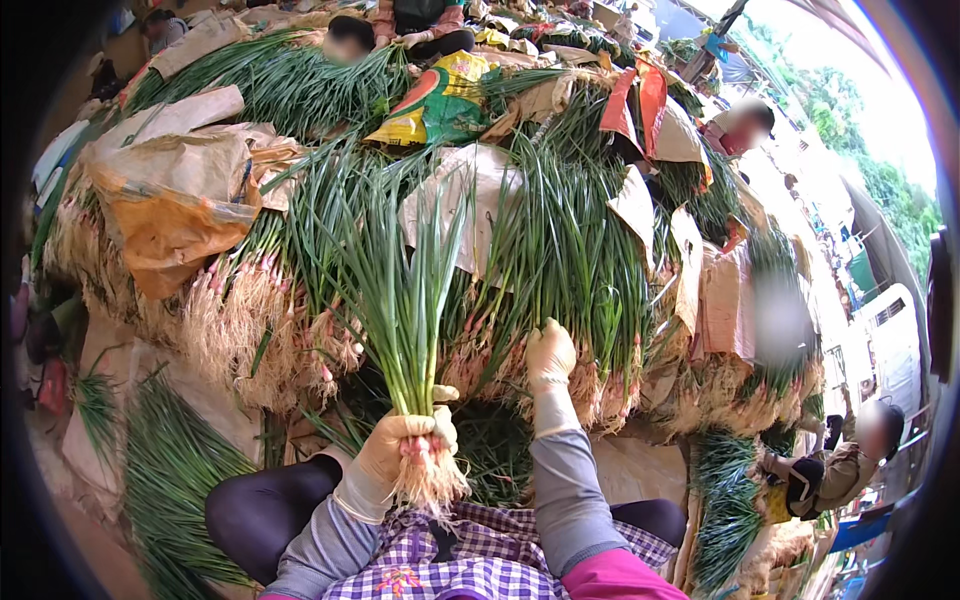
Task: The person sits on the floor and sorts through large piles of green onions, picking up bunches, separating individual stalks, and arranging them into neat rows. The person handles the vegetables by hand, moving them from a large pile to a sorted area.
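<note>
My left hand [409,442], in a pale glove, is closed around a bunch of green onions [409,330] just above the reddish bulbs; the leaves point away from me and the whitish roots hang towards my lap. My right hand [551,352], gloved too, reaches to the near edge of a large heap of green onions [570,247]. Its fingers are curled at the lower stems; whether they grip a stalk is hidden by the hand's back.
Woven sacks [176,202] and a coloured sack [442,105] lie over the heap. More green onions [180,472] lie at lower left, others [724,510] at lower right. A person [840,465] sits at right; others are beyond the heap.
</note>
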{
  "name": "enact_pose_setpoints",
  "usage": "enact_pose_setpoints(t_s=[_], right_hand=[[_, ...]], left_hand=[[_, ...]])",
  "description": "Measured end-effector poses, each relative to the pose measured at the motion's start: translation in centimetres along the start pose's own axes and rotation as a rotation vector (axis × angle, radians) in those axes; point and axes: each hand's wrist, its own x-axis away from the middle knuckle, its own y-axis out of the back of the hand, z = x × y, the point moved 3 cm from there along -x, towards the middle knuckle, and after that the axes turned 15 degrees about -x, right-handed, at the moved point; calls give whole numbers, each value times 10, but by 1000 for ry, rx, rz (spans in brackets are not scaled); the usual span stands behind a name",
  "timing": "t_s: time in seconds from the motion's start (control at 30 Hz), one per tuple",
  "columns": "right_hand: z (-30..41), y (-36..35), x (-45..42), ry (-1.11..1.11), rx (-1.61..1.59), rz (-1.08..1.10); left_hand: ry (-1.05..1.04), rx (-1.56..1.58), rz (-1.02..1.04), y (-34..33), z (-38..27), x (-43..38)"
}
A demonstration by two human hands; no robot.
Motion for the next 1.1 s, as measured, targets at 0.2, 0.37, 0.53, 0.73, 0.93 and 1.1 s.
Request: enact_pose_setpoints(t_s=[0.2, 0.37, 0.53, 0.73, 0.93, 1.1], right_hand=[[12, 33, -49, -145, -121, 275], [-17, 102, -58, -222, -359, 417], [26, 94, 27, -297, -769, 562], [63, 59, 113, 169, -615, 585], [42, 38, 101, -309, -1485, 983], [63, 33, 114, -491, -1692, 1251]], left_hand=[[-95, -102, 51, -8, -14, 16], [-3, -267, -131, -4, -1, -2], [117, -306, -272, -10, 10, -7], [142, -370, -216, 1, 21, -9], [183, -164, -301, -2, 18, -8], [123, -18, -140, 16, 22, -1]])
